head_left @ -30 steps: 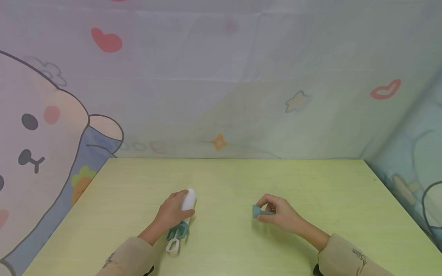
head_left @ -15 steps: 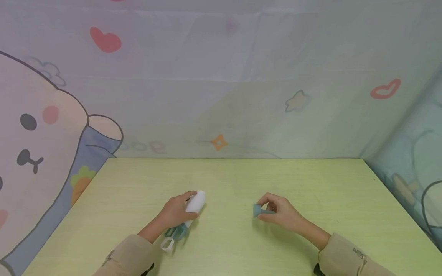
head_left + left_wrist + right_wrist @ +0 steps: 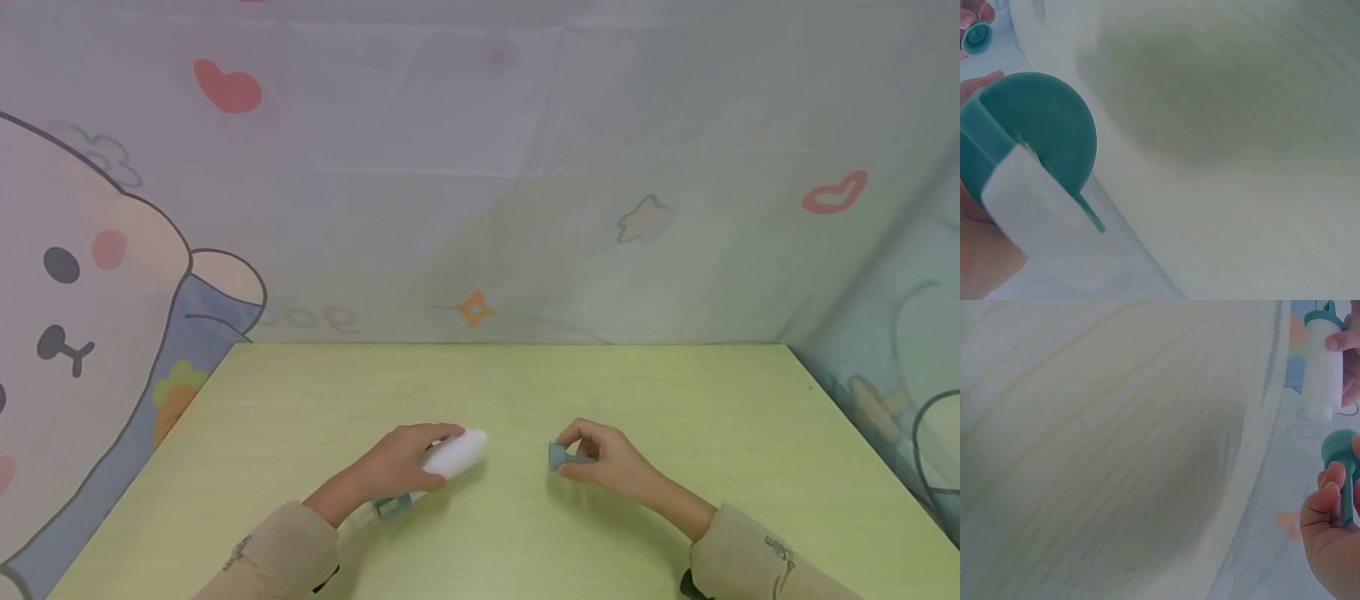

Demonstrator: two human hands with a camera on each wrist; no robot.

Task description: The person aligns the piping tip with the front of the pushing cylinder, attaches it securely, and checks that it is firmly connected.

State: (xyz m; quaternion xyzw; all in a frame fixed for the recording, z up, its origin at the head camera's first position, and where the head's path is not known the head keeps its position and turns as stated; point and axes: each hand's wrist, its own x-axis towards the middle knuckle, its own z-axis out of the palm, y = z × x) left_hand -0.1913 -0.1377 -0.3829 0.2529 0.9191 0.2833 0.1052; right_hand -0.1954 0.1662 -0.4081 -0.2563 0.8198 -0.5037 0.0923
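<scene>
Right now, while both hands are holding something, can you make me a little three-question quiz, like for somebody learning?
1. Which hand holds the white cylinder-shaped container with a teal end?

2. True or false: the container touches the small teal piece with a wide round head and thin stem.

3. In the head view, the small piece's wide head faces:
A) the right sleeve
B) the white container
C) the far table edge

Key:
1. The left hand.
2. False; there is a gap between them.
3. B.
</scene>
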